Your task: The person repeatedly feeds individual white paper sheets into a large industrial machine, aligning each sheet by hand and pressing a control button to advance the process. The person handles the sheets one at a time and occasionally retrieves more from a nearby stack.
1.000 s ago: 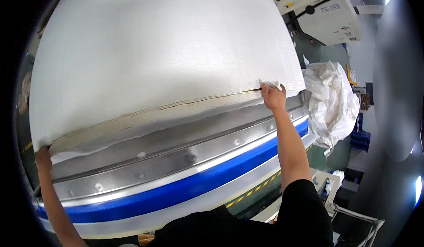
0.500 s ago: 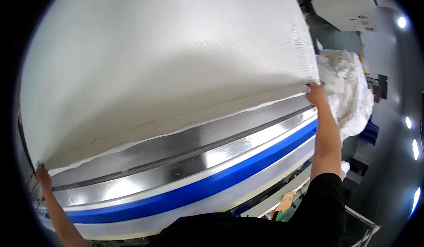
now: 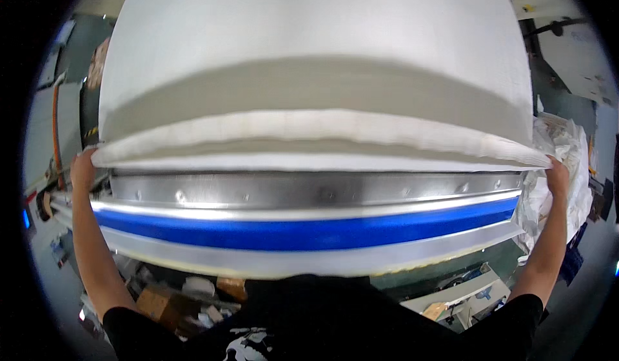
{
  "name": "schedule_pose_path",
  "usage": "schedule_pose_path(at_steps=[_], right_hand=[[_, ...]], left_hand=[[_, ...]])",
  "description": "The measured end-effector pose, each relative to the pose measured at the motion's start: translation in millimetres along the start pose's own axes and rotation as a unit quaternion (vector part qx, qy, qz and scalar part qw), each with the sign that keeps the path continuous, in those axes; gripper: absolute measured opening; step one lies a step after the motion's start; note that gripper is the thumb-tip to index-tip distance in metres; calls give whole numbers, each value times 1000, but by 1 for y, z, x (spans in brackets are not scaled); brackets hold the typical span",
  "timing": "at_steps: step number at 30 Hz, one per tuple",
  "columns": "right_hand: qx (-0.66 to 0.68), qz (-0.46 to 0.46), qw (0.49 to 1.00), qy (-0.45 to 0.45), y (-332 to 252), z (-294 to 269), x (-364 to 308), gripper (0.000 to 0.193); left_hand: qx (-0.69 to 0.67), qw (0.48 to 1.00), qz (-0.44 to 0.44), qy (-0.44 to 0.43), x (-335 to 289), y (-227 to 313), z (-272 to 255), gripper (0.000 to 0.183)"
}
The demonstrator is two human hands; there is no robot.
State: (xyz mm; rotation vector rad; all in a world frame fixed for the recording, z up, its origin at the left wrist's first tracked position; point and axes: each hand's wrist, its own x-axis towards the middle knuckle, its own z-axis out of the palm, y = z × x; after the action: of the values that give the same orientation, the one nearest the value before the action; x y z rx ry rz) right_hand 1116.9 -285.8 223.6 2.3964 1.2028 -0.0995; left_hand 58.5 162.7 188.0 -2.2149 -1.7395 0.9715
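A wide white fabric (image 3: 309,19) covers the surface ahead of me. Its near edge is lifted as a gathered band (image 3: 316,125) stretched across my front, bowing away in the middle. At its left end, my left hand (image 3: 82,169) is closed on a corner of the fabric. The opposite end is pinched in my right hand (image 3: 558,174). Both arms are spread wide. Just under the band runs a metal strip (image 3: 303,190), with a blue strip (image 3: 309,233) on the nearer side.
Crumpled white sheeting (image 3: 561,193) hangs in a heap beyond the right end. A cardboard box (image 3: 158,306) and mixed items lie below left. At lower right stands a pale bench (image 3: 474,300). An orange pole (image 3: 55,129) rises at the far left.
The fabric edge, flat along the metal before, is now raised and gathered between my hands. My view has turned level, and the left side of the room has come into sight.
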Motion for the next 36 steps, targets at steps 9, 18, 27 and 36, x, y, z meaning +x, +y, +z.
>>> schedule_pose_path(at_steps=[9,18,27,36], right_hand=[[-104,-83,981,-138,42,42,-97,37],[-253,-136,911,-295,16,97,-155,19],[-316,-179,889,-279,44,148,-165,15],[-312,-312,811,-383,5,151,-154,22]], left_hand=[[83,977,78,-178,-99,-15,62,38],[206,888,170,-374,-139,43,138,26],[205,924,-8,-321,-131,35,154,24],[-15,986,-145,-76,-103,37,123,36]])
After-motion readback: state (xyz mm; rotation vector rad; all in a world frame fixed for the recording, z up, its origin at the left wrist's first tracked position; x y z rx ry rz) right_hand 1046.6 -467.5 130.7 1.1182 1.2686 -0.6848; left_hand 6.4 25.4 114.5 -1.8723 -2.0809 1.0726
